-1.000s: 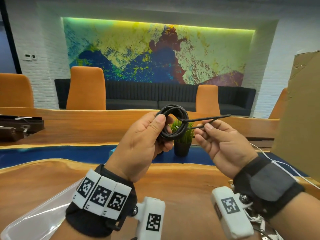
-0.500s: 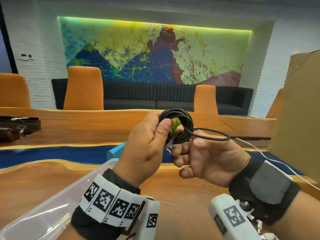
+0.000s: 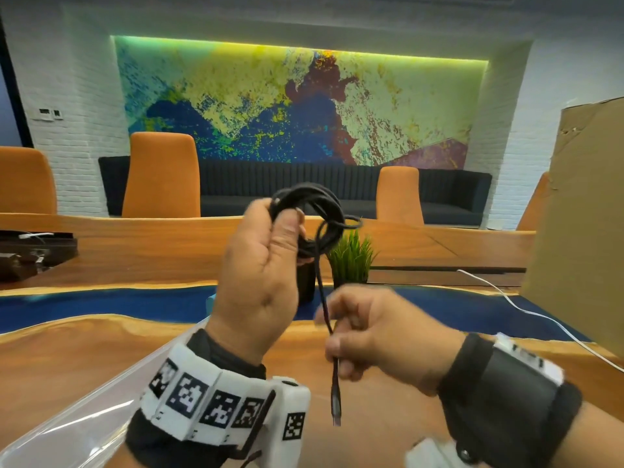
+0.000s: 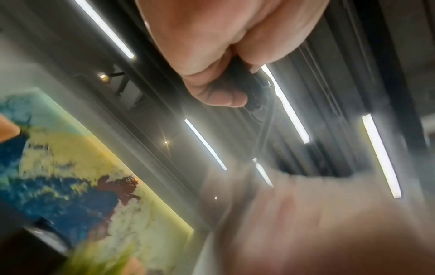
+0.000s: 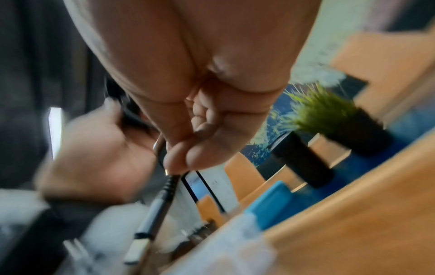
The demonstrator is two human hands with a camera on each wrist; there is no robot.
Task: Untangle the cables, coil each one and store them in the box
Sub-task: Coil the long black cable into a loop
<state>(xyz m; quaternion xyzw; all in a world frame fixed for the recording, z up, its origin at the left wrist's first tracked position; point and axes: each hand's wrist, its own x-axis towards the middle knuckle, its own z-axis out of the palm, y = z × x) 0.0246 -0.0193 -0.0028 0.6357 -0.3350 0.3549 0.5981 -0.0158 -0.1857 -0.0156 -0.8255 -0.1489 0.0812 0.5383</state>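
One loose tail (image 3: pixel 322 292) now pulled down through black cable coil (image 3: pixel 312 211) gripped in my left hand (image 3: pixel 260 275); right hand (image 3: pixel 374 332) pinching it below, cinching the wrap

Ahead of me a small potted grass plant (image 3: pixel 351 261) stands on the wooden table (image 3: pixel 101 349). Orange chairs (image 3: pixel 162 175) line its far side, a dark sofa (image 3: pixel 304 194) behind them. A colourful mural (image 3: pixel 297 99) fills the upper centre.

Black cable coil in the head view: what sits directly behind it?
Behind the black cable coil, which the left hand grips, stands a potted grass plant on the table. The hand and coil cover whatever stands left of the plant.
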